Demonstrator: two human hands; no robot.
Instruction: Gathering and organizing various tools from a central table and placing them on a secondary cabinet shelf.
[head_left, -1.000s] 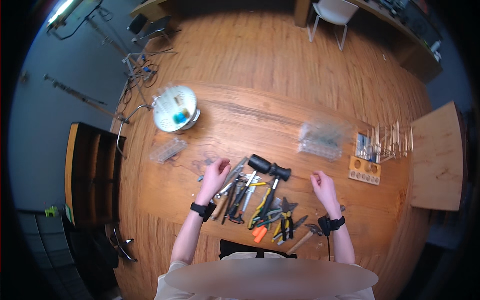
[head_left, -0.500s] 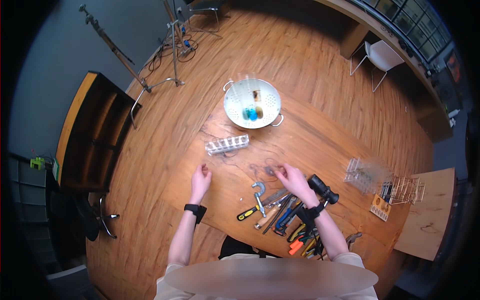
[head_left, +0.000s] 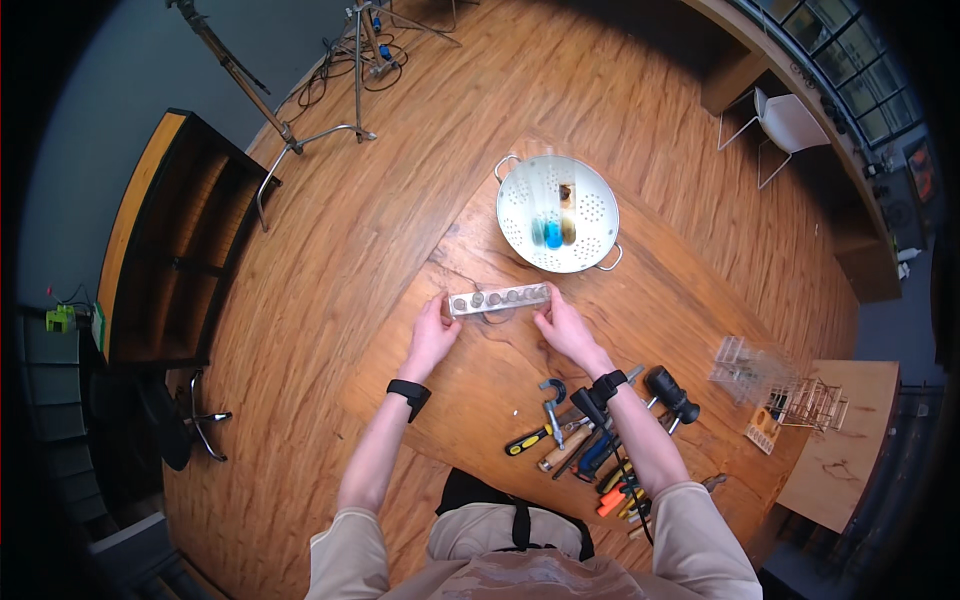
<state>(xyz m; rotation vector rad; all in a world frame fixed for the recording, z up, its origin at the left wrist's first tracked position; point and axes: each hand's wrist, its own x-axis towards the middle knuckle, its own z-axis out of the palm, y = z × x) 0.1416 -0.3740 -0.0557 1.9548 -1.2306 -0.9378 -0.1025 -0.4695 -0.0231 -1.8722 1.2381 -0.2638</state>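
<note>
A clear plastic test tube rack (head_left: 500, 299) with a row of round holes is held level between my hands. My left hand (head_left: 431, 330) is closed on its left end, thumb at the near side. At the right end, my right hand (head_left: 566, 326) grips it the same way. Just beyond stands a white colander (head_left: 598, 205) with two loop handles. Clear test tubes lie in it; one holds bright blue liquid (head_left: 553, 234), another something brown (head_left: 569, 232), and a teal one (head_left: 538, 232) is beside them.
Hand tools crowd the table's near right, among them a C-clamp (head_left: 552, 405), a yellow-black handled tool (head_left: 527, 441) and a black mallet (head_left: 672, 394). Clear racks (head_left: 745, 365) and a wire rack (head_left: 812, 404) stand at the right. A dark shelf unit (head_left: 165, 260) is on the floor left.
Both hands have reached forward and taken hold of the rack by its ends. Its row of holes now faces up toward me. The whole view has shifted slightly.
</note>
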